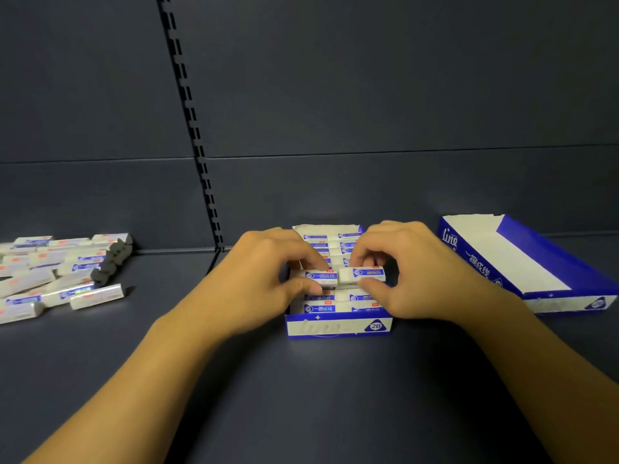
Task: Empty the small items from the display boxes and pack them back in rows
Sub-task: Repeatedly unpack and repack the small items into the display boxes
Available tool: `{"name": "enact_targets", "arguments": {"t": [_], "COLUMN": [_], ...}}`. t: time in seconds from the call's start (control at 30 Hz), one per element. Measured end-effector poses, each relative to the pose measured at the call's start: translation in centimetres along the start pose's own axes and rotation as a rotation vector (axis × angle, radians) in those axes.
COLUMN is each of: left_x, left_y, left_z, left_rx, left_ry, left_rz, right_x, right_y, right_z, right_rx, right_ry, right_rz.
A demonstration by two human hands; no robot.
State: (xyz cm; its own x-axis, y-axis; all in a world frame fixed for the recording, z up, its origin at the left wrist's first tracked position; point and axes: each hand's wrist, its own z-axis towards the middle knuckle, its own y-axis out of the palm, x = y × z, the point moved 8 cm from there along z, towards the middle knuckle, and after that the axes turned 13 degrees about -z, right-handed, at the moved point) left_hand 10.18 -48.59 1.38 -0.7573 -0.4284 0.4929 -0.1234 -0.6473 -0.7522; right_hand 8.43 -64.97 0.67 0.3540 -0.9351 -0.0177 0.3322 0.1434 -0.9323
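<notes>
Two small white erasers with blue printed sleeves are held side by side over the middle of the display box (338, 324), end to end and nearly touching. The left hand (268, 279) pinches the left eraser (321, 277) between thumb and curled fingers; the right hand (407, 272) pinches the right eraser (365, 274) the same way. Both forearms reach in from the bottom edge of the head view.

That box, blue and white with a "2B" mark on its front wall, sits on the dark shelf (301, 396) straight ahead. Inside it lie packed erasers (330, 308) in two columns, labels up, in rows running from front wall to back flap (the hands cover the middle rows, so their order there cannot be told).

To the right, well apart from the hands, a second box (522, 259) of the same blue-and-white print lies angled, its white inside showing and nothing visible in it.

Far left on the shelf is a loose pile of erasers (50, 272), some white-wrapped, several with dark grey ends, lying at mixed angles. Behind everything rises a dark back panel with a slotted upright (194, 128)
</notes>
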Motion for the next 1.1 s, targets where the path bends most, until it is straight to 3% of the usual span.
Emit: {"name": "enact_targets", "arguments": {"t": [0.33, 1.1], "left_x": [-1.1, -1.1], "left_y": [1.4, 1.6], "left_z": [0.0, -0.1], "left_rx": [-0.083, -0.154], "left_ry": [-0.128, -0.128], "left_rz": [-0.016, 0.022], "right_x": [0.3, -0.4], "right_y": [-0.1, 0.9], "right_z": [-0.1, 0.0], "right_rx": [-0.025, -0.207], "right_ry": [0.022, -0.029], "right_rz": [-0.017, -0.007]}}
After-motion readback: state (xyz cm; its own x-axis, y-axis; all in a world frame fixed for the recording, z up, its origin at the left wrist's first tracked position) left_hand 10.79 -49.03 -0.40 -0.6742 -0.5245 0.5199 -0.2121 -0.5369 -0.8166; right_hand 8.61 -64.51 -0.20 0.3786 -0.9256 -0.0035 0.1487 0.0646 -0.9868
